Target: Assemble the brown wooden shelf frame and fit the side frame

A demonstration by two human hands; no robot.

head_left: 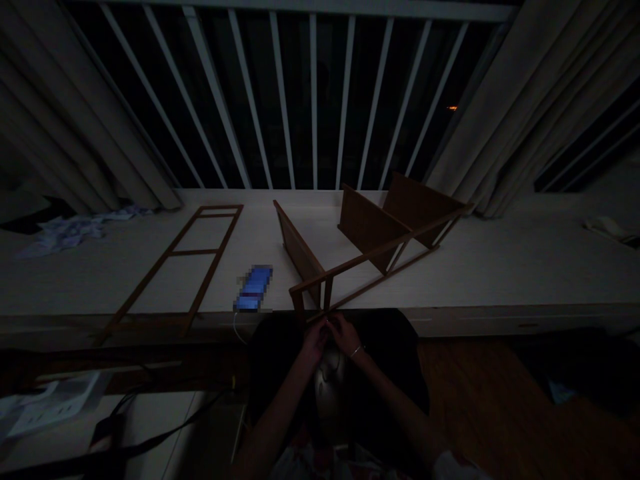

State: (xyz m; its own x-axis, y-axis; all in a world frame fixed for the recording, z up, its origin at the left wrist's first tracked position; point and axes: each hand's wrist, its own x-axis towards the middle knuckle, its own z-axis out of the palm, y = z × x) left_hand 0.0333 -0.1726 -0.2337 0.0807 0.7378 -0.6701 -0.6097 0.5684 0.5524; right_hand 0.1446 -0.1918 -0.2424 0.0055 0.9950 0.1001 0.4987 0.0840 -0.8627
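A partly assembled wooden shelf rack (373,255) lies on its side on the pale ledge, its near end reaching over the ledge's edge to my lap. Three brown boards stand up from its side frame. My left hand (314,338) is closed at the near lower corner of the rack. Beside it my right hand (345,335) has its fingers pinched together at the same corner. Something small and pale shows between the fingertips, too dim to name. A second ladder-like wooden frame (217,253) lies flat to the left, apart from both hands.
A lit phone (254,288) with a white cable lies on the ledge (500,280) between the two frames. Crumpled pale paper or wrapping (75,230) is at the far left. White bars (314,100) and curtains (100,113) stand behind. A white-topped surface with black straps (165,437) is at lower left.
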